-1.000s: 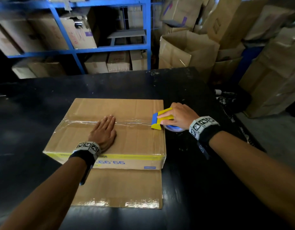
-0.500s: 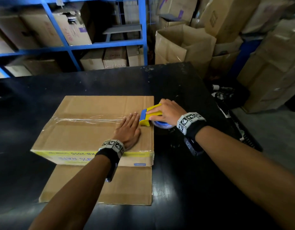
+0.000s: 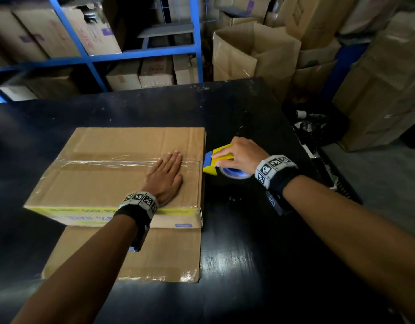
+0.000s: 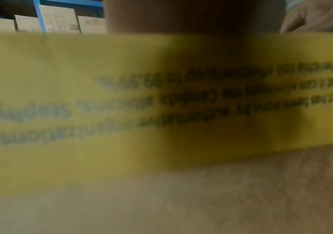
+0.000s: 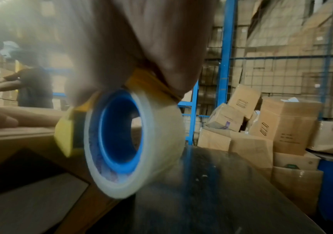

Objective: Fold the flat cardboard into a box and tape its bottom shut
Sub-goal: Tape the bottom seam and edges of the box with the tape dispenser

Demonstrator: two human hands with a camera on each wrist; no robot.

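A brown cardboard box stands bottom up on the black table, with a flap lying flat toward me. Clear tape runs along its middle seam. My left hand lies flat, palm down, on the box's right part, fingers over the tape. My right hand grips a yellow and blue tape dispenser just off the box's right edge. In the right wrist view the clear tape roll with its blue core hangs under my fingers beside the box's side. The left wrist view shows only the box's yellow printed band, blurred.
Blue shelving with cartons stands behind the table. Open and stacked cardboard boxes crowd the back right and the floor to the right. Another person works in the distance in the right wrist view. The table's right edge drops off near dark clutter.
My left hand slid right along the taped seam, then drew back a little. The dispenser went from on the box's right edge to just off it.
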